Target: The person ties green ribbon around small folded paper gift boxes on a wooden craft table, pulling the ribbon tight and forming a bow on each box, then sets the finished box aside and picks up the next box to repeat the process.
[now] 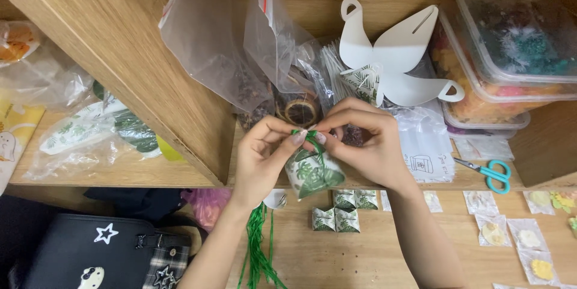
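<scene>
Both my hands meet above the wooden desk (372,259). My left hand (264,154) and my right hand (366,142) pinch a green ribbon (311,136) at the top of a small leaf-printed paper gift box (312,175), which hangs between them. The fingertips of both hands touch at the ribbon's knot. Green ribbon strands (259,247) hang down below my left wrist. Several small folded leaf-printed boxes (336,211) lie on the desk just under the held box.
A flat white box cut-out (396,54) leans at the back among clear plastic bags (240,36). Stacked clear tubs (505,48) stand at the right. Teal scissors (494,173) and small packets (529,241) lie at the right. A black bag (102,256) sits at lower left.
</scene>
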